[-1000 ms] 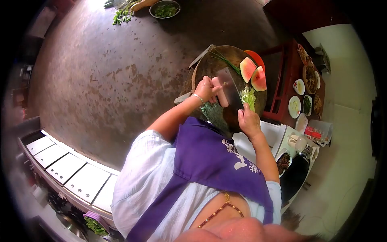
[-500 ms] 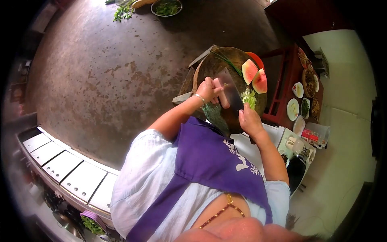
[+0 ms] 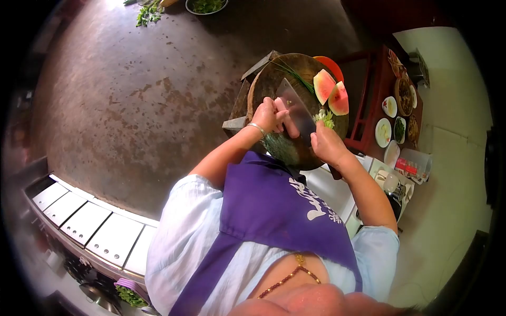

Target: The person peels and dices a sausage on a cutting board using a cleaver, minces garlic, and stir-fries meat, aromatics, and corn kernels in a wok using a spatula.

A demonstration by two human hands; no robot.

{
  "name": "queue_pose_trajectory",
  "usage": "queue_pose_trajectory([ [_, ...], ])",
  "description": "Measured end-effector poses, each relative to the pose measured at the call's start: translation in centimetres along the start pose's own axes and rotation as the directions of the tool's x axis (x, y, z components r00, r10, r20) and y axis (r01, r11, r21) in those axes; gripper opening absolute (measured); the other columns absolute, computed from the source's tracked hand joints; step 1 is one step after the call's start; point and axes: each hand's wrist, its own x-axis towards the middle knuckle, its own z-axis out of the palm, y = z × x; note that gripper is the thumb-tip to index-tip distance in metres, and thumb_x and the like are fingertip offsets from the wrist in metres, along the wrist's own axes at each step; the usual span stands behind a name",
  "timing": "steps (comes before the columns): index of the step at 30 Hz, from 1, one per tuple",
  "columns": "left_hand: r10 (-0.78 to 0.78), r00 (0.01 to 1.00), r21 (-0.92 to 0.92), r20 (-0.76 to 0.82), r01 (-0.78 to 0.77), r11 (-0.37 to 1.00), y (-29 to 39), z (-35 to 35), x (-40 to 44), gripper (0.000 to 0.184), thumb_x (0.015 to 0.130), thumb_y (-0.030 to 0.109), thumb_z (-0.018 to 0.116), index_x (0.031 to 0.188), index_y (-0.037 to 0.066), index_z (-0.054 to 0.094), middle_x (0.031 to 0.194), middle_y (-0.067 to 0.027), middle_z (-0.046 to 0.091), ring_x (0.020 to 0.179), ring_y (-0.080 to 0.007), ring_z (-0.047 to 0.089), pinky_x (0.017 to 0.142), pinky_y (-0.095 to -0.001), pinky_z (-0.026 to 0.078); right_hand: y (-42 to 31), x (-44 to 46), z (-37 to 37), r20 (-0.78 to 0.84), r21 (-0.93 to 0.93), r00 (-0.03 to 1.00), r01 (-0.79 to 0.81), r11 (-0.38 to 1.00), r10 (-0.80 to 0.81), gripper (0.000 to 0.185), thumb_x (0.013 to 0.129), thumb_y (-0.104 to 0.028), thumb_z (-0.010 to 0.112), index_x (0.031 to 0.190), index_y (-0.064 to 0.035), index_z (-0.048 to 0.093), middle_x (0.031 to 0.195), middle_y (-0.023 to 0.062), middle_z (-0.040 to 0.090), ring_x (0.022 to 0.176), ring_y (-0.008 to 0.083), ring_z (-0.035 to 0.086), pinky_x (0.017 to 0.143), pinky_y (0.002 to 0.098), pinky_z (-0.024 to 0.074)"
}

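My left hand, with a bangle at the wrist, grips a pink sausage lying on a round wooden chopping block. My right hand is closed around the handle of a cleaver. Its broad blade lies along the sausage's right side; whether the edge touches it I cannot tell. Chopped pale-green vegetable sits just beyond my right hand. Two watermelon wedges rest at the block's far right, beside thin green stalks.
An orange-red round item shows behind the block. On the right, a dark red table carries several dishes, including a white bowl. A metal bowl of greens is on the floor ahead. White-tiled counter at left.
The view has shifted slightly, so the block and dishes appear a little higher. The cleaver blade has moved slightly left with my right hand. Both hands keep their holds.
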Motion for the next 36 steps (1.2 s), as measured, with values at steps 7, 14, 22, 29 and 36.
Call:
queue_pose_trajectory([
  [7,0.033,0.999,0.014,-0.001,-0.033,0.999,-0.2,0.2,0.1,0.039,0.085,0.017,0.068,0.088,-0.003,0.035,0.072,-0.0167,0.061,0.052,-0.0207,0.064,0.040,-0.0302,0.051,-0.6,2.1,-1.2,0.129,0.036,0.991,-0.021,0.999,0.017,0.025,0.087,-0.012,0.052,0.099,0.0084,0.042,0.079,0.0331,0.057,0.077,0.0484,0.056,0.070,0.0509,0.0445],
  [14,-0.011,1.000,0.034,-0.008,0.011,0.999,-0.4,0.1,0.3,0.039,0.084,0.017,0.069,0.089,-0.004,0.036,0.074,-0.0180,0.062,0.052,-0.0202,0.064,0.042,-0.0294,0.052,2.4,2.0,2.7,0.000,0.152,1.000,-0.010,0.988,0.010,0.024,0.087,-0.014,0.054,0.096,0.0046,0.040,0.072,0.0300,0.059,0.069,0.0472,0.058,0.063,0.0526,0.0461],
  [22,0.069,0.998,0.123,-0.010,-0.067,0.990,-0.3,0.1,0.1,0.041,0.083,0.016,0.070,0.088,-0.002,0.034,0.070,-0.0181,0.062,0.050,-0.0200,0.064,0.039,-0.0295,0.050,2.4,1.9,7.7,-0.113,0.155,0.991,-0.048,0.987,0.066,0.025,0.090,-0.017,0.051,0.098,0.0027,0.038,0.066,0.0268,0.059,0.062,0.0452,0.059,0.058,0.0534,0.0466],
  [29,0.074,0.997,0.114,-0.024,-0.070,0.991,-0.3,0.2,-0.1,0.042,0.083,0.014,0.071,0.091,-0.001,0.032,0.068,-0.0173,0.061,0.052,-0.0228,0.065,0.041,-0.0316,0.052,1.5,1.5,8.9,-0.199,0.062,0.978,-0.045,0.997,0.056,0.020,0.088,-0.016,0.049,0.098,0.0001,0.041,0.066,0.0229,0.061,0.060,0.0418,0.061,0.055,0.0507,0.0487],
  [36,-0.217,0.975,-0.102,-0.057,0.210,0.972,-0.4,0.1,-2.1,0.028,0.088,0.012,0.061,0.100,-0.006,0.044,0.079,-0.0177,0.064,0.060,-0.0237,0.068,0.049,-0.0335,0.058,-1.1,0.2,10.8,-0.309,-0.070,0.951,-0.014,0.997,-0.008,0.014,0.084,-0.010,0.047,0.096,-0.0019,0.045,0.073,0.0200,0.063,0.067,0.0370,0.065,0.060,0.0459,0.0528],
])
